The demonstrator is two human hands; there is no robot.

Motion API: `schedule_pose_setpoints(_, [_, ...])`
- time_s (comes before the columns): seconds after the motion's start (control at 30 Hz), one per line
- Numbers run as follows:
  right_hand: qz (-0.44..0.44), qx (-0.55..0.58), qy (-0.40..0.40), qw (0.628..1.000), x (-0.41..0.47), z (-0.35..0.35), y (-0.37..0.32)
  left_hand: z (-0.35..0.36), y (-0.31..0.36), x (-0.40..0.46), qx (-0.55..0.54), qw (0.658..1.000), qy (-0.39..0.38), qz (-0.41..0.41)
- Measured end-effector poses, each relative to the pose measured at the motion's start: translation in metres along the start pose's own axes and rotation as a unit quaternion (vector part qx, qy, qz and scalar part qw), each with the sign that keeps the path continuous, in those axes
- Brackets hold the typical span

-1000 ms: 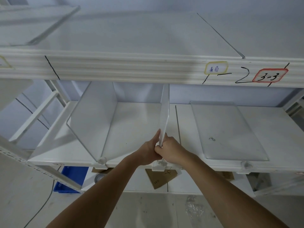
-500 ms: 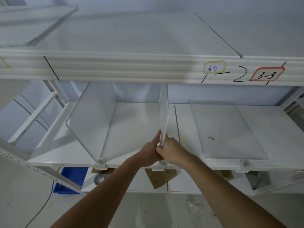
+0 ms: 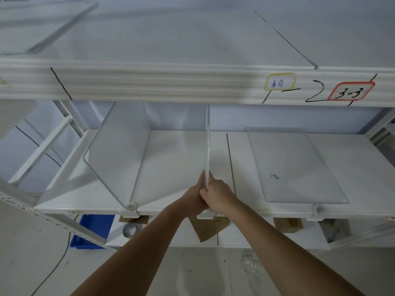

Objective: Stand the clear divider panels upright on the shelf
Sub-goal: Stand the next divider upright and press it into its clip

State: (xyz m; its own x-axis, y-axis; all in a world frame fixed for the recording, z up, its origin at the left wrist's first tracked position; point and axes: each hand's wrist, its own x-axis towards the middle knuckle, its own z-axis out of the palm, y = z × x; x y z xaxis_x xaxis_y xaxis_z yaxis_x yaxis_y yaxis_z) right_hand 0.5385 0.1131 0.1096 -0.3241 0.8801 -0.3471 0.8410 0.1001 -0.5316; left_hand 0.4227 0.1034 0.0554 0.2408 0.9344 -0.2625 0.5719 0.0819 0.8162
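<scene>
The white shelf point(image 3: 183, 167) carries three clear panels. The left panel point(image 3: 119, 150) stands upright, its front corner at a clip point(image 3: 130, 206) on the shelf's front edge. The middle panel point(image 3: 207, 142) also stands upright, seen edge-on, near a dark seam point(image 3: 231, 161) that runs front to back across the board. The right panel point(image 3: 292, 165) lies flat on the shelf, well apart from the other two, its front edge by another clip point(image 3: 318, 209). The upper shelf point(image 3: 171, 39) bears another clear panel lying flat at its far left point(image 3: 40, 26), and two labels on its front lip, yellow point(image 3: 280, 81) and red point(image 3: 350, 91).
</scene>
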Motion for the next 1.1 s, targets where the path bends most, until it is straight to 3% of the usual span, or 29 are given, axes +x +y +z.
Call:
schedule_pose_setpoints(0.17, [-0.001, -0.002, 0.009, 1.0, 0.005, 0.007, -0.001, -0.001, -0.001, 0.001, 0.023, 1.0, 0.011, 0.006])
schedule_pose_setpoints(0.37, [0.075, 0.125, 0.042, 0.988, 0.001, 0.011, 0.024, 0.023, -0.008, 0.014, 0.108, 0.993, 0.013, -0.042])
schedule_pose_setpoints(0.53, [0.053, 0.082, 0.075, 0.992, 0.008, 0.031, 0.019, 0.032, -0.02, 0.007, 0.313, 0.948, -0.054, -0.036])
schedule_pose_setpoints(0.7, [0.048, 0.064, 0.082, 0.993, 0.015, 0.041, 0.026, 0.036, -0.025, 0.006, 0.284, 0.958, -0.041, -0.012])
schedule_pose_setpoints(0.8, [0.007, -0.02, 0.059, 0.998, 0.017, 0.041, 0.028, 0.037, -0.027, 0.007, 0.264, 0.964, -0.025, -0.015])
schedule_pose_setpoints(0.93, [-0.008, -0.049, 0.043, 0.998, 0.021, 0.045, 0.031, 0.037, -0.023, 0.005, 0.219, 0.976, -0.004, -0.019])
schedule_pose_setpoints(1.1, [0.005, 0.153, -0.05, 0.987, 0.012, 0.051, 0.062, 0.034, -0.042, -0.004, 0.152, 0.988, 0.031, -0.017])
